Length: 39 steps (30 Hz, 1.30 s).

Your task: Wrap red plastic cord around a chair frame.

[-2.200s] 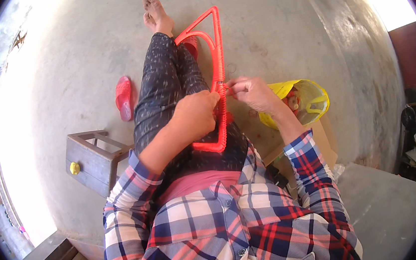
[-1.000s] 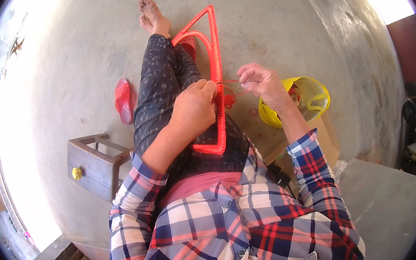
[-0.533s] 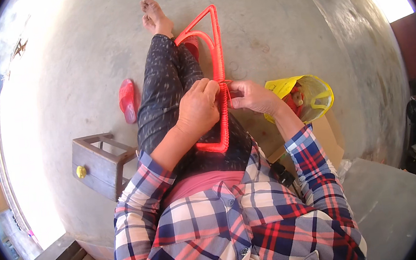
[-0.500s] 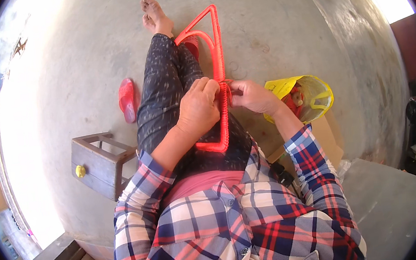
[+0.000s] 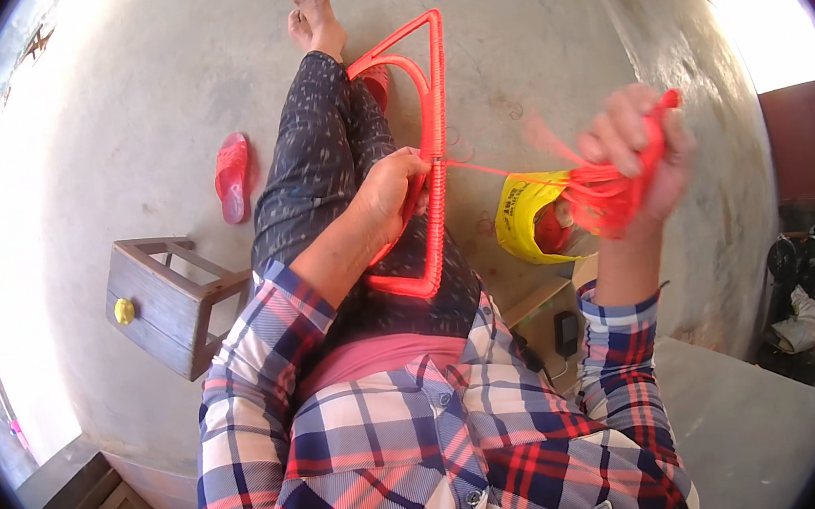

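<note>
Across my lap stands a red frame [image 5: 435,85], roughly triangular with a curved inner bar, its long edge wrapped in red cord. My left hand [image 5: 392,192] grips the frame at about the middle of that edge, fingers closed round it. Out to the right, my raised right hand [image 5: 638,149] is closed on a loose bundle of red cord [image 5: 608,198], smeared a little by motion. A taut strand runs from the bundle back to the frame beside my left fingers.
Below the right hand, a yellow bag [image 5: 519,219] with red material inside stands on the floor. To my left are a wooden stool [image 5: 162,303] lying on its side and a red slipper [image 5: 233,178]. Another red slipper [image 5: 377,86] is by my leg. A grey surface [image 5: 746,408] lies lower right.
My right hand has left the frame's edge and swung out to the right and up, drawing the red cord taut. My left hand still holds the frame.
</note>
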{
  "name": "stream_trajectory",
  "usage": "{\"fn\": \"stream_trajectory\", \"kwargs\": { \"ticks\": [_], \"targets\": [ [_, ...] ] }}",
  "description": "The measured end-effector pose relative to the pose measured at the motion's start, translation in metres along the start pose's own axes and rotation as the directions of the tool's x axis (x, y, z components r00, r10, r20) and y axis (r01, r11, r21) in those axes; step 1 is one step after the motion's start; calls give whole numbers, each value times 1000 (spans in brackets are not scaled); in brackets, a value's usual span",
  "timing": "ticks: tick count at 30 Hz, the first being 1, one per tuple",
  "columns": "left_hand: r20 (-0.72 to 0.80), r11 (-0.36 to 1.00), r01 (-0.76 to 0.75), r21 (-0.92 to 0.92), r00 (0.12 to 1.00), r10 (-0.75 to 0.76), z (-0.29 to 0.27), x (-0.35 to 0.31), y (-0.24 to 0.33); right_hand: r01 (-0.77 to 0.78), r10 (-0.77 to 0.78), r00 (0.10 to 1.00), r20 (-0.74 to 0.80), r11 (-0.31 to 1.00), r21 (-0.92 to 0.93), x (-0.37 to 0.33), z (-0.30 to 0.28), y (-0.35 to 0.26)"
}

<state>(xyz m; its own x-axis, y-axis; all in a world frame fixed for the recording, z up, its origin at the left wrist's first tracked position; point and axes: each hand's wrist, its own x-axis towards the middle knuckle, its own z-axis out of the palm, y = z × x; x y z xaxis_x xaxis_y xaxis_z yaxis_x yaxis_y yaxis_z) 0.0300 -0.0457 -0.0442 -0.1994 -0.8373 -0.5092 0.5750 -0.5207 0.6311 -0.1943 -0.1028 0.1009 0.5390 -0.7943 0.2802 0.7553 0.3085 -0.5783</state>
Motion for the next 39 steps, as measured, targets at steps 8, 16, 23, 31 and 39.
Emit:
{"fn": "stream_trajectory", "kwargs": {
  "ticks": [8, 16, 23, 31, 39],
  "targets": [
    [-36, 993, 49, -110, 998, -53, 9, 3, -2, 25, -43, 964, 262, 997, 72, -21, 104, 5],
    [-157, 995, 34, 93, 987, -19, 12, 1, 1, 366, -349, 924, 157, 926, -92, -27, 101, -27],
    [321, -52, -442, 896, 561, 763, 39, -43, 18, 230, -93, 940, 328, 882, -412, -17, 71, -14],
    [-17, 266, -120, 957, 887, 461, -18, -43, 23, 158, 346, 933, 98, -149, -976, -36, -42, 81],
    [-107, 656, 6, 754, 988, 113, -4, -50, 16, -469, 261, 882, -393, 587, -660, -46, -52, 135]
  ]
}}
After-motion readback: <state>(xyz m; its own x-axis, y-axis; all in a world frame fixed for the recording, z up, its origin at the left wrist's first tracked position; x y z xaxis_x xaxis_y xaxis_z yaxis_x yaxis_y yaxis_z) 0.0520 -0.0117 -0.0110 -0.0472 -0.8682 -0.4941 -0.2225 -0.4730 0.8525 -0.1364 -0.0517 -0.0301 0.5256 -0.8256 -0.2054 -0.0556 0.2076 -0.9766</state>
